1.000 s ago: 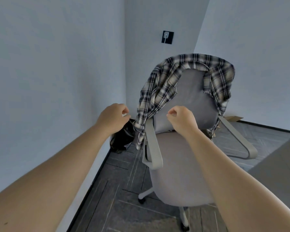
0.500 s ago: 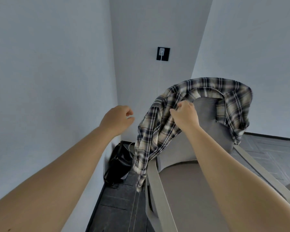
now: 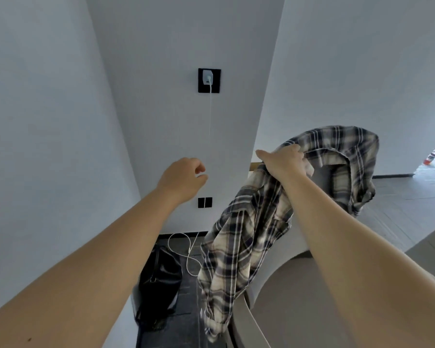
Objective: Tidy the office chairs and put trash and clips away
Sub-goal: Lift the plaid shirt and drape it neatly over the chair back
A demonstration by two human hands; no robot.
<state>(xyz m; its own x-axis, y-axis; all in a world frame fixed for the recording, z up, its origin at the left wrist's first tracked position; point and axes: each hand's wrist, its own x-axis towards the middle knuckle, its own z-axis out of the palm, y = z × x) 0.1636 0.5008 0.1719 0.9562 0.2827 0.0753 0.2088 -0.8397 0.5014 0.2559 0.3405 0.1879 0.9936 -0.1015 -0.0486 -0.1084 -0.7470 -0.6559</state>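
The right hand (image 3: 284, 162), in the middle right of the frame, is closed on the collar area of a plaid shirt (image 3: 241, 247) that is draped over the backrest of a grey office chair (image 3: 309, 305). The fingers are buried in the fabric near the top of the backrest, and the thumb sticks out to the left. From that grip the shirt hangs in two parts: one long panel falls down the left side of the chair toward the lower middle of the frame, past the pale armrest (image 3: 249, 325), and the other wraps over the top of the backrest to the right. The chair seat fills the lower right, partly hidden by the right forearm.

The left hand (image 3: 183, 177), at the centre of the frame, holds nothing; its fingers are loosely curled with thumb and forefinger close together, and it hangs in the air in front of the white wall, clear of the shirt.

On the wall above it a black outlet plate (image 3: 209, 80) holds a white charger (image 3: 207, 77), whose thin cable (image 3: 186, 252) runs down and coils on the dark floor. Just left of the coil a black bag (image 3: 158, 285) leans at the foot of the wall.
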